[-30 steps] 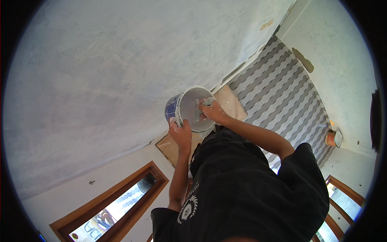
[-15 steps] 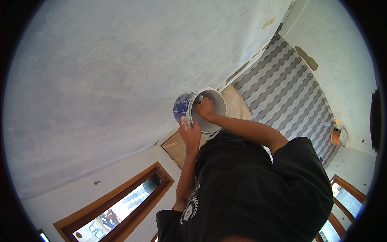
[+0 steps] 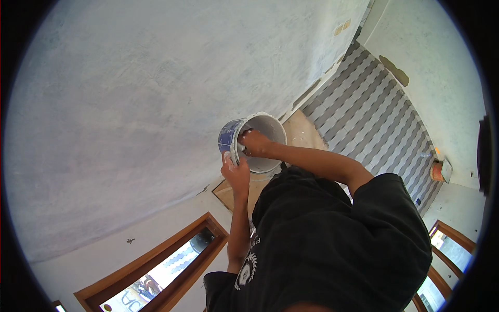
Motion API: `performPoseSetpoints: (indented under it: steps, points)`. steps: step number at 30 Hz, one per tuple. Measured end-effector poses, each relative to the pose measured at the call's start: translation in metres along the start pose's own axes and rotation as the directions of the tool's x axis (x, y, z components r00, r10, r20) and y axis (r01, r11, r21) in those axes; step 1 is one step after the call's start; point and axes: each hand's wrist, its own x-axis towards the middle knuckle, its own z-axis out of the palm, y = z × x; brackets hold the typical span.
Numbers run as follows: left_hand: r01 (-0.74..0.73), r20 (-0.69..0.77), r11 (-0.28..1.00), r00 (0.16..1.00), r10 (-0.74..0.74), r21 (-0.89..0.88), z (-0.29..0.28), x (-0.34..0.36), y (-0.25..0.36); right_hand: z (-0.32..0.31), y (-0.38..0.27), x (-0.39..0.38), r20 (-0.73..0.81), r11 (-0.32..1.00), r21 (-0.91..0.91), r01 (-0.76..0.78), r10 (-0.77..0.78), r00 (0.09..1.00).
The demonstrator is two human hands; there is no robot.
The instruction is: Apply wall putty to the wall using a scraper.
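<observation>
Head view: we see the plastic bucket (image 3: 273,135) just in front of the person's body, near the patchy plastered wall (image 3: 130,104), its mouth tilted toward us. Our left hand (image 3: 235,174) is closed over the near left part of the rim, with white smears on its fingers. Our right hand (image 3: 254,143) reaches inside, fingers curled near the left inner wall; we cannot tell whether they hold anything, as the bucket and the hand itself hide them.

We judge a slip the likeliest trouble: wet smears under the left fingers could loosen the only grip we see, and a hard push from inside could swing the bucket round. We cannot make out what supports its base. Tilted further, it could spill onto the brown sheet (image 3: 304,130) or the tiled floor (image 3: 364,109), or knock the wall.
</observation>
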Motion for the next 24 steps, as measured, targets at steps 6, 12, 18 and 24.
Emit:
performPoseSetpoints:
  steps: [6, 12, 18, 24]
  points:
    - [-0.022, -0.121, 1.000, 0.992, 0.022, 0.002, 0.007, -0.006, 0.004, 0.003, 0.011, -0.018, 0.217, 0.965, 0.150, 0.214, -0.244, 0.945]
    - [0.044, -0.154, 0.999, 0.987, -0.042, 0.010, 0.002, -0.008, -0.001, -0.014, 0.019, -0.017, 0.219, 0.920, 0.353, 0.170, -0.258, 0.941]
    - [0.072, -0.178, 0.996, 0.982, -0.062, 0.048, -0.002, -0.006, 0.002, -0.049, 0.020, 0.005, 0.085, 0.965, 0.263, 0.002, -0.025, 0.996]
    - [0.106, -0.203, 0.994, 0.974, -0.105, -0.003, 0.000, -0.006, 0.004, -0.048, 0.014, 0.002, 0.150, 0.970, 0.239, 0.036, -0.074, 0.986]
